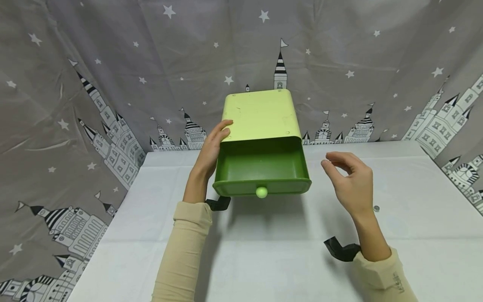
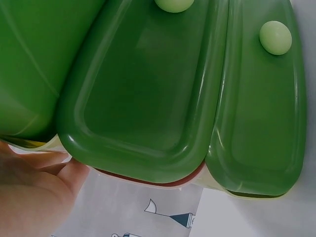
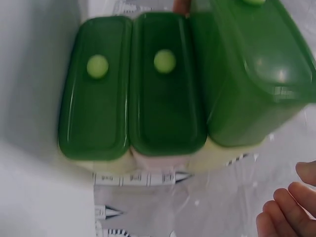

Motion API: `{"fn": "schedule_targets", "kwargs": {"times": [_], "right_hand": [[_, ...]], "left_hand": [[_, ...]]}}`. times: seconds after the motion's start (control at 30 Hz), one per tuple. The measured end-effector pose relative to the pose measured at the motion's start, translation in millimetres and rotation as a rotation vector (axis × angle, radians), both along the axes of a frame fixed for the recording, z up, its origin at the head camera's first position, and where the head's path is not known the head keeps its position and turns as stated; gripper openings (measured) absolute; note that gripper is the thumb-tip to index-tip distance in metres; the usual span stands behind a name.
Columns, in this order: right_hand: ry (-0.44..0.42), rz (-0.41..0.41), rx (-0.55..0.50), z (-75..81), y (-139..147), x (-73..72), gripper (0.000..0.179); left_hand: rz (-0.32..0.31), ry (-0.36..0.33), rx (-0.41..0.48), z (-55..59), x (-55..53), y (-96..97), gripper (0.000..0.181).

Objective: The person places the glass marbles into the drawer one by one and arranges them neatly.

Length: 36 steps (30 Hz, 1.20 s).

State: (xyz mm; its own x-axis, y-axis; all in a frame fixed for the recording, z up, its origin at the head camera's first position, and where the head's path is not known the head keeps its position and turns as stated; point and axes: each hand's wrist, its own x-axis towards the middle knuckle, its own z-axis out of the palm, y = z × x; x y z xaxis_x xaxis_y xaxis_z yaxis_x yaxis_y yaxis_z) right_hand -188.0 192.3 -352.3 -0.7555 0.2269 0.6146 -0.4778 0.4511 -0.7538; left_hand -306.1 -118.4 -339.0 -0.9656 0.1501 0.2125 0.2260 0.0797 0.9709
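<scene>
A small cabinet with a yellow-green casing (image 1: 260, 115) stands on the table in the head view. Its top green drawer (image 1: 261, 188) is pulled out, showing the inside and a pale round knob. Two lower drawers, a middle one (image 3: 170, 108) and a bottom one (image 3: 98, 118), sit closed in the right wrist view. My left hand (image 1: 209, 153) rests against the casing's left side, fingertips at the top edge. To the right of the cabinet, my right hand (image 1: 351, 180) hovers apart from it, fingers loosely bent with nothing between them and the thumb.
A white cloth (image 1: 264, 260) covers the table. Behind it hangs a grey curtain (image 1: 188, 63) printed with castles and stars. A small round metallic thing (image 1: 376, 208) lies on the cloth beside my right wrist. Black straps (image 1: 341, 249) stick out at both wrists.
</scene>
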Motion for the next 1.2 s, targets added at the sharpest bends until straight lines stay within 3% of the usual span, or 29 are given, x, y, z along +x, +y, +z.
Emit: {"fn": "schedule_targets", "kwargs": {"times": [0.47,0.77,1.0,1.2], "right_hand": [[-0.123,-0.144,-0.171,-3.7,43.8,-12.6,0.018],[-0.211,-0.2,-0.203,-17.1,56.6,-22.9,0.022],[-0.232,-0.253,-0.146,-25.6,57.7,-25.6,0.023],[-0.264,-0.303,-0.046,-45.1,65.6,-33.9,0.024]], "left_hand": [[0.007,0.005,0.013,-1.5,-1.8,-0.5,0.045],[0.008,0.008,0.011,-1.9,0.4,0.3,0.044],[0.009,0.002,0.021,-1.5,0.1,0.4,0.044],[0.008,0.0,0.023,-1.2,-0.1,0.7,0.044]]}}
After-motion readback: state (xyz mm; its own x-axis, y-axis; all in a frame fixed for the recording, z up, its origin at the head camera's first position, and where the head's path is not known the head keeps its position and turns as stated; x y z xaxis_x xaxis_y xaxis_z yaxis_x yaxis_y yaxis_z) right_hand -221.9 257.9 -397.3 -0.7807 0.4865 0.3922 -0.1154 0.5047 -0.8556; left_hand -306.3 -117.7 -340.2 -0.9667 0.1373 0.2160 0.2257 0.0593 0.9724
